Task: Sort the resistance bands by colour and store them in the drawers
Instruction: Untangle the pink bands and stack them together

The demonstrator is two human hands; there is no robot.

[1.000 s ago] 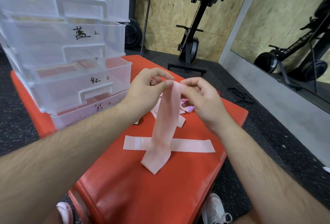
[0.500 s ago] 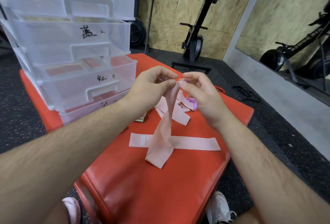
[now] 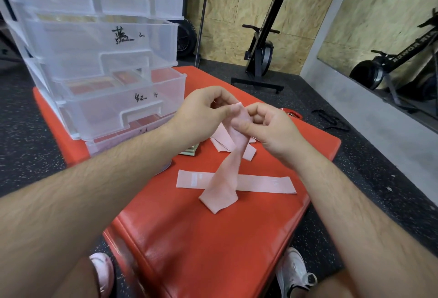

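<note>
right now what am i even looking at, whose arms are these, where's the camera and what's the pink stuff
There is no machine here. A person wears one wide-angle camera on the head, so you look forward and down along both bare forearms. The left hand and the right hand pinch the top end of a pink resistance band. Its lower end droops onto the red mat, across a second pink band that lies flat. More pink bands lie in a loose pile beyond the hands. At the left stands a stack of clear plastic drawers with handwritten labels; one drawer is pulled partly out. An exercise machine stands by the back wall.
</note>
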